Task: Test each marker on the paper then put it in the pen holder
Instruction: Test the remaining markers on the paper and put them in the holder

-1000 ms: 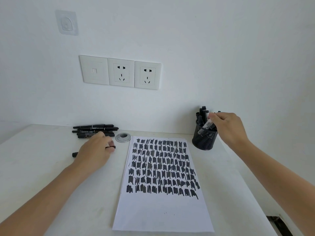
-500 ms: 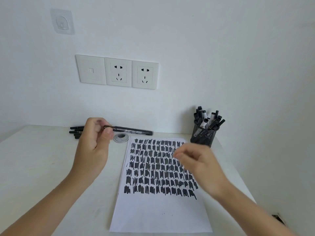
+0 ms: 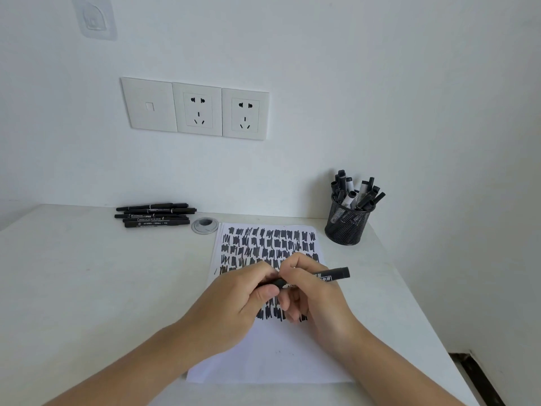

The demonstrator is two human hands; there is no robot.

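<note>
Sideways, marker [image 3: 332, 275] in right hand [image 3: 311, 293]

head-worn view, facing down, close desk [image 3: 87, 288]

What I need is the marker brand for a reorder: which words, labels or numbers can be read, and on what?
None legible.
White print on the held marker, gripped by the left hand and right hand: blurred.
Pale print on the loose markers by the wall: too small.
Labels on the markers in the pen holder: too small.
The paper: black test scribbles, no words.
The wall sockets: no lettering visible.
</note>
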